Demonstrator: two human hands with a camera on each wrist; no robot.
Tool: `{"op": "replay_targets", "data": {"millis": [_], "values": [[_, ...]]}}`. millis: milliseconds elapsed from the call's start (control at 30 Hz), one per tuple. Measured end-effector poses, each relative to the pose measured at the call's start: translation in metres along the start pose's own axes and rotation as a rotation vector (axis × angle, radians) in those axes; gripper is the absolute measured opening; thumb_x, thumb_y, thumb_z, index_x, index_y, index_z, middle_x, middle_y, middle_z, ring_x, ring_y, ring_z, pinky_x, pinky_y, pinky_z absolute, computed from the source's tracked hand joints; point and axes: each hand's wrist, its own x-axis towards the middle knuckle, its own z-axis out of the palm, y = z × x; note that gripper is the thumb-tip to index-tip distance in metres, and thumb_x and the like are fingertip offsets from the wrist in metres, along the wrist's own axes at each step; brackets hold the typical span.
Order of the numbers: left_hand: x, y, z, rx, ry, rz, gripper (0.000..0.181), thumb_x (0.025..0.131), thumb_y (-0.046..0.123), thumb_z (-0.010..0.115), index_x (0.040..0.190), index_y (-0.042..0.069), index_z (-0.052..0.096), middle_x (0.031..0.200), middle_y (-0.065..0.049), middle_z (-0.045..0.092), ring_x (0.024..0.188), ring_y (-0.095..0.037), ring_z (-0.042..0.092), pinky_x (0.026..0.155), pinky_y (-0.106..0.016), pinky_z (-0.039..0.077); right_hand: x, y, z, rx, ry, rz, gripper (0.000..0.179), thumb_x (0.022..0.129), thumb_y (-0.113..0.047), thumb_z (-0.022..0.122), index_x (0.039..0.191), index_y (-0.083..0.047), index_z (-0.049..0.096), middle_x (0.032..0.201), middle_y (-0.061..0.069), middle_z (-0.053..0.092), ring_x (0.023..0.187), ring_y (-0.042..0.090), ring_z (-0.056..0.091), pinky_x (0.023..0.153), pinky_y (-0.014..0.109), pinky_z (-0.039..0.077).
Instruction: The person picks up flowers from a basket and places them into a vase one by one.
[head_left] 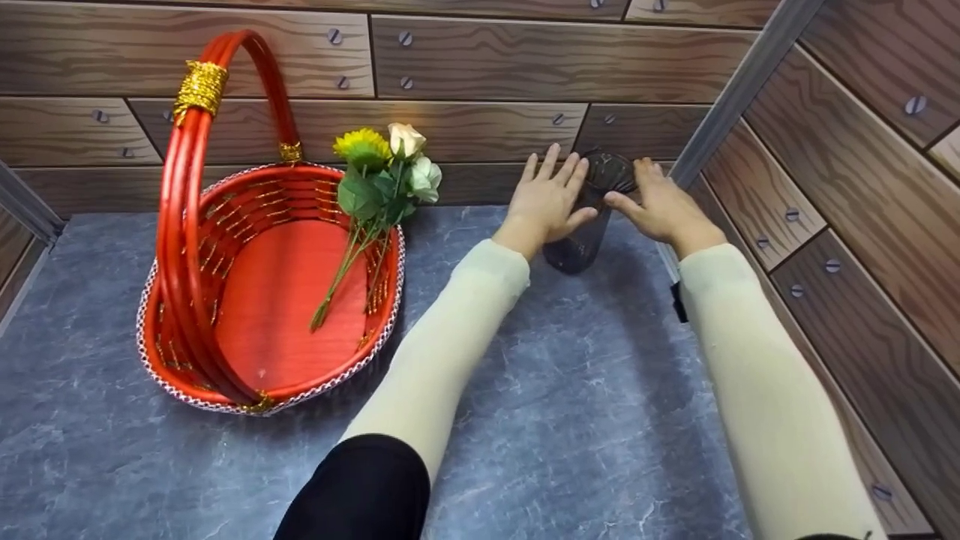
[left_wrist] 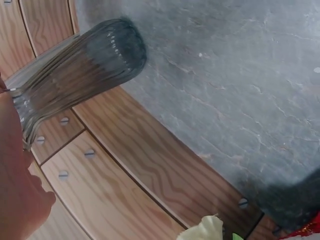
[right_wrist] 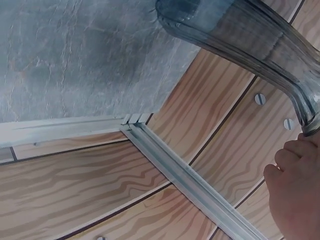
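Observation:
A dark, see-through ribbed glass vase stands upright on the grey marbled table, close to the back wall. My left hand is at the left of its flared rim, fingers straight and spread. On the other side my right hand is at the rim with its fingers extended and thumb pointing inward. In the left wrist view, part of the hand touches the vase's mouth. The right wrist view has the fingertips right at the rim of the vase.
On the left sits a red woven basket with a tall arched handle wrapped in gold. Artificial flowers, one yellow and two pale, lean over its right rim. Wood-patterned walls rise behind and at the right, joined by a grey corner strip.

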Motion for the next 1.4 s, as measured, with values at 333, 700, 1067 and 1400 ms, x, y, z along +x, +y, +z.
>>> {"op": "replay_targets", "data": {"millis": [333,700,1067,1400], "values": [[-0.005,-0.010,-0.005,-0.019,0.017,-0.019,0.081,0.100,0.067,0.019,0.162,0.017,0.000,0.169,0.002,0.003,0.155,-0.028,-0.009,0.125,-0.051,-0.002,-0.003,-0.011,0.006,-0.039,0.029,-0.075,0.093,0.101,-0.060,0.038,0.156,0.008,0.007,0.161,0.033,0.005,0.151,0.047,0.005,0.122,0.057,0.008],[-0.009,-0.019,0.000,-0.056,0.073,-0.027,0.075,0.103,0.059,0.023,0.162,0.015,0.008,0.168,0.001,0.013,0.155,-0.021,-0.002,0.126,-0.047,0.002,-0.006,-0.023,0.018,-0.066,0.059,-0.102,0.088,0.103,-0.056,0.035,0.156,0.009,0.008,0.162,0.031,0.006,0.151,0.044,0.006,0.123,0.054,0.009],[-0.024,-0.028,0.004,-0.053,0.091,-0.016,0.076,0.103,0.059,0.023,0.162,0.012,0.010,0.168,-0.001,0.014,0.156,-0.021,-0.001,0.126,-0.046,0.000,-0.011,-0.036,0.024,-0.088,0.072,-0.134,0.084,0.104,-0.052,0.037,0.155,0.010,0.011,0.162,0.031,0.009,0.152,0.042,0.008,0.124,0.052,0.010],[-0.035,-0.035,0.002,-0.044,0.063,-0.008,0.078,0.104,0.059,0.023,0.161,0.008,0.008,0.168,-0.005,0.011,0.156,-0.021,-0.001,0.126,-0.045,0.002,-0.015,-0.047,0.030,-0.116,0.074,-0.137,0.088,0.103,-0.058,0.029,0.155,0.011,0.010,0.162,0.031,0.007,0.152,0.042,0.007,0.124,0.052,0.009]]}}
